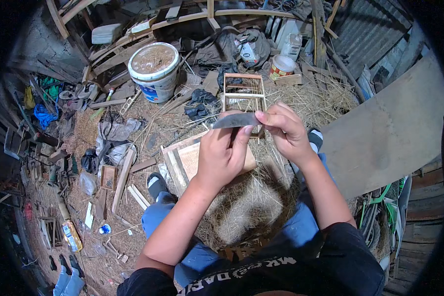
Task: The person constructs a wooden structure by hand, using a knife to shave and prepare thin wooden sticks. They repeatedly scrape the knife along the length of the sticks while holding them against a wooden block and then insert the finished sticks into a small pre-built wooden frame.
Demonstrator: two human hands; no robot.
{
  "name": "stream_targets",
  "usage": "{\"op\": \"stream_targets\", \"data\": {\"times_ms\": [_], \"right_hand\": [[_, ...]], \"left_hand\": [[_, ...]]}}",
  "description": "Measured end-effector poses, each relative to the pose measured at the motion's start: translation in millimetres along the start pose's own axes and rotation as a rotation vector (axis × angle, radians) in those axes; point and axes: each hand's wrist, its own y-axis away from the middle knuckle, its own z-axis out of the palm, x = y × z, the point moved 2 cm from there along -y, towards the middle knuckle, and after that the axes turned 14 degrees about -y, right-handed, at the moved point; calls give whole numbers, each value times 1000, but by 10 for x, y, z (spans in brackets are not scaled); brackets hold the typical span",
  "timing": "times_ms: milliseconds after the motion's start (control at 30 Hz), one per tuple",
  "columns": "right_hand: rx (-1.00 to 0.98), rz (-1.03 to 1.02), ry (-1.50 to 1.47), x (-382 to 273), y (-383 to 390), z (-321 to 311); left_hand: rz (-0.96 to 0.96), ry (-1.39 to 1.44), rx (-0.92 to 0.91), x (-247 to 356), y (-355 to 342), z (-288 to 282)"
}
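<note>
Both of my hands hold a thin grey strip, flat and slightly curved, like a piece of sandpaper or sheet metal. My left hand grips its left and middle part with the thumb on top. At the right end, my right hand pinches the strip between thumb and fingers. Below my hands lies a flat wooden panel with a frame on the straw. A small open wooden frame box stands just beyond my hands.
A white bucket filled with sawdust-like stuff stands at the back left. A small tin can sits at the back right. Wooden slats and scraps lie on the straw-covered ground at left. A large flat board leans at right.
</note>
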Motion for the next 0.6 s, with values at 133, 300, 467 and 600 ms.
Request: {"op": "stream_targets", "data": {"times_ms": [133,300,467,600], "right_hand": [[5,-8,12,-31,29,-30],[-5,3,32,-57,11,-49],[-18,-6,17,-5,28,-53],[50,85,-30,45,39,-95]], "left_hand": [[8,94,3,44,12,-9],[-161,170,-13,62,43,73],[-214,278,-20,8,86,121],[-252,320,-29,38,112,115]]}}
